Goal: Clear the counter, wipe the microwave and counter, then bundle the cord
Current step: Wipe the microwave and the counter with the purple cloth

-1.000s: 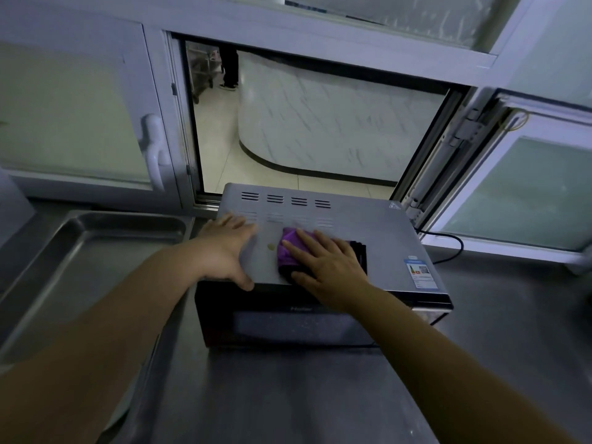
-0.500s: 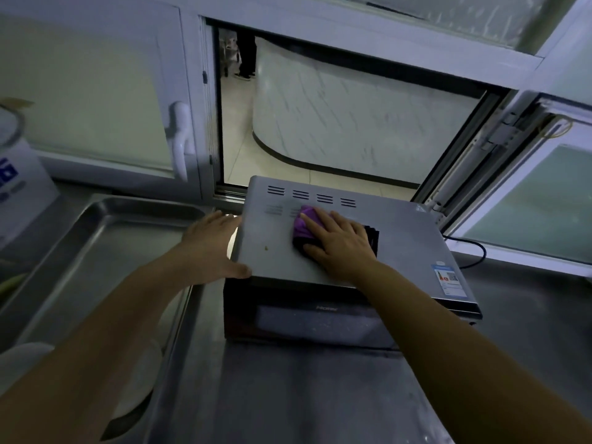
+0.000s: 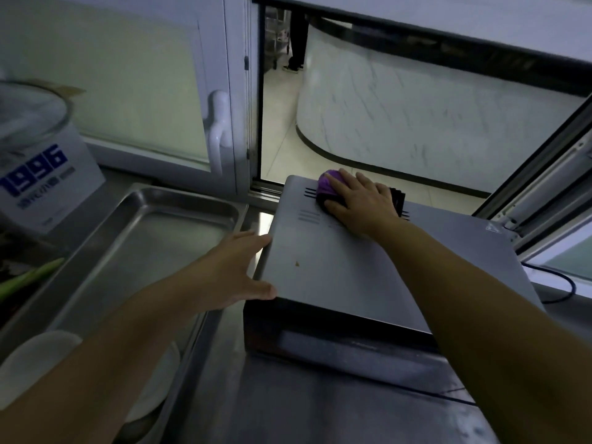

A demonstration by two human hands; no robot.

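A silver microwave (image 3: pixel 368 270) with a dark door stands on the steel counter (image 3: pixel 304 411). My right hand (image 3: pixel 358 203) presses a purple and black cloth (image 3: pixel 326 187) flat onto the far part of its top, over the vent slots. My left hand (image 3: pixel 234 270) rests against the microwave's left top edge, fingers straight and thumb at the front corner. A small brown crumb (image 3: pixel 297 263) lies on the top near the left edge. The black cord (image 3: pixel 557 283) runs along the counter behind the microwave on the right.
A steel tray (image 3: pixel 160 232) sits left of the microwave, with a white plate (image 3: pixel 41 357) at its near end. A white container printed 1996 (image 3: pixel 41 174) stands at far left. Behind is an open serving window with a white handle (image 3: pixel 217 129).
My right hand has slid the cloth from the middle of the microwave top toward its far edge. My left hand has shifted off the top to the left edge. The view has turned left.
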